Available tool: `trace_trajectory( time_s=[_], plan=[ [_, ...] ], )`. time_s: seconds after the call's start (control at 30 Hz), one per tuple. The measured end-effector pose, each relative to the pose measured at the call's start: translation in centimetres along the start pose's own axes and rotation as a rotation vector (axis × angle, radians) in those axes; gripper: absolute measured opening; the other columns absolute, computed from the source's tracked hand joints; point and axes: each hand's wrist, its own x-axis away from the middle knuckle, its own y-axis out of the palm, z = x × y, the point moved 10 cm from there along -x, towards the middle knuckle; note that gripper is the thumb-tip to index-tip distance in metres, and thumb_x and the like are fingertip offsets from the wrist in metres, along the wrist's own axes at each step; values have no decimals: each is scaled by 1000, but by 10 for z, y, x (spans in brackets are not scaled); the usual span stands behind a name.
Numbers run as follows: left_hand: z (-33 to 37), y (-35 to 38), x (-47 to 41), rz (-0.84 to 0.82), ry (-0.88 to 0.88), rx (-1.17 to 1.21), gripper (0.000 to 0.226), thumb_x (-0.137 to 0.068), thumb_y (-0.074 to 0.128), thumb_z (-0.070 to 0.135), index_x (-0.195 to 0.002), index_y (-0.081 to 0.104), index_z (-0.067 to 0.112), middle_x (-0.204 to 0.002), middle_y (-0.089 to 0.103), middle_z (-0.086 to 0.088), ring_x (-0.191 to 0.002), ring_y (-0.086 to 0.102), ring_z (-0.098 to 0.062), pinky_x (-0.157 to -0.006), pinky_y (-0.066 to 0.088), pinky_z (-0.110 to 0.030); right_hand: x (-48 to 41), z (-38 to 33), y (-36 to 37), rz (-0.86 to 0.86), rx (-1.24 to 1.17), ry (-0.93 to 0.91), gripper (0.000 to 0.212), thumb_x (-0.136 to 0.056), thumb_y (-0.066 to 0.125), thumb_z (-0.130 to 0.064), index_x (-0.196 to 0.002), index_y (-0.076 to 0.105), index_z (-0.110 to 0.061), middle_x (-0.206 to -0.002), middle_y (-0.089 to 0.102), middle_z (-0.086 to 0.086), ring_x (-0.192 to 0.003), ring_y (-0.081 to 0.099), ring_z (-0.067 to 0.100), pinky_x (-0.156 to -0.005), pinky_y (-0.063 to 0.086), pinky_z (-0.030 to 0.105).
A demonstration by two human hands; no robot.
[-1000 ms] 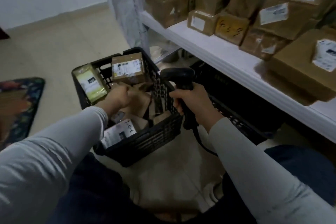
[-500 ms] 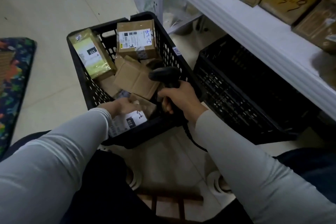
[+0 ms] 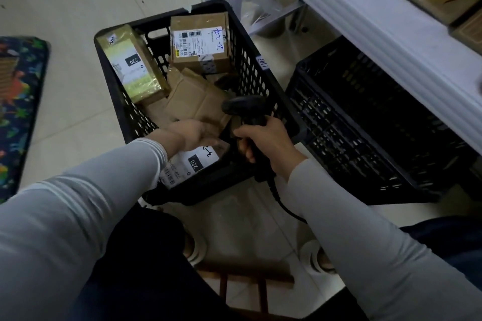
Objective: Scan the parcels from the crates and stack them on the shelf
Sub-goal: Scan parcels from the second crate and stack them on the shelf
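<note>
- The left hand [image 3: 194, 134] reaches into the near crate [image 3: 161, 18] and lies over a white-labelled parcel [image 3: 194, 164] at its near end; whether the fingers grip it I cannot tell.
- The right hand [image 3: 263, 141] is clamped round the scanner [image 3: 245, 108] handle, over the crate's right side.
- A brown box [image 3: 199, 41] and a yellow packet [image 3: 133, 65] lie further in.
- A second crate [image 3: 339, 138] sits under the shelf [image 3: 378, 34].

Left grip [image 3: 194, 134] palm-down, arm outstretched; right grip [image 3: 266, 141] curled round scanner [image 3: 245, 108].
</note>
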Motion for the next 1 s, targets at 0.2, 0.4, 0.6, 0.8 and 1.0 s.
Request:
trace_trajectory(
  time_s=[0.2, 0.4, 0.6, 0.8, 1.0],
  plan=[
    [8, 19, 25, -195, -154, -200, 82, -94, 41, 54, -152, 14, 3, -159, 11, -14, -143, 22, -30, -113, 25, -40, 3, -5, 0, -10, -9, 1, 7, -86, 64, -9, -82, 59, -6, -48, 56, 6, -37, 48, 16, -40, 39, 23],
    [9, 24, 15, -215, -40, -333, 81, -81, 53, 68, -148, 31, 29, -157, -16, -6, -145, 4, -30, -114, 25, -49, 7, -9, -2, -15, -24, -30, 7, -85, 65, -9, -86, 58, -8, -52, 56, 8, -38, 47, 17, -41, 39, 24],
    [18, 5, 16, -80, 158, -506, 50, -89, 38, 66, -134, 46, 45, -149, 24, -7, -133, 31, -28, -104, 40, -45, 8, -8, -5, -5, -29, -22, 7, -86, 65, -10, -88, 58, -9, -52, 56, 8, -39, 48, 18, -41, 40, 24],
    [12, 14, 19, -140, 84, -470, 57, -92, 40, 61, -140, 46, 30, -149, 27, -9, -135, 31, -30, -110, 31, -40, 9, -8, -2, -18, -19, -22, 7, -87, 64, -9, -83, 58, -8, -53, 56, 8, -41, 48, 19, -43, 40, 25],
    [3, 6, 28, -122, -36, -523, 63, -71, 71, 50, -127, 58, 23, -131, 35, -14, -110, 48, -30, -89, 50, -37, 14, -10, -2, -22, -23, -25, 5, -88, 63, -9, -85, 58, -9, -54, 56, 8, -41, 48, 18, -43, 40, 25]
  ],
)
